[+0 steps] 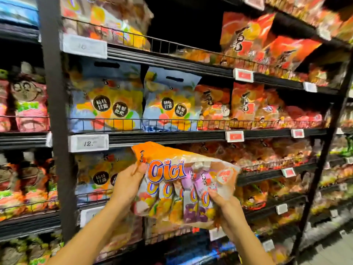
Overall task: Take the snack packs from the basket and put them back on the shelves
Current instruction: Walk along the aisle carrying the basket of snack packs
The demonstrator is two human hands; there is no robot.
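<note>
At centre frame, before the shelving unit (57,119), the Cici snack pack (183,186) is held by both hands — left hand (129,181) clamped on its upper edge at 9 o'clock, right hand (222,202) pinching its lower corner at 4 o'clock. No basket is visible. Recommended: level the pack, find matching stock, then slide it bottom-first behind the wire rail (172,123) — avoid crushing inner sachets.
</note>
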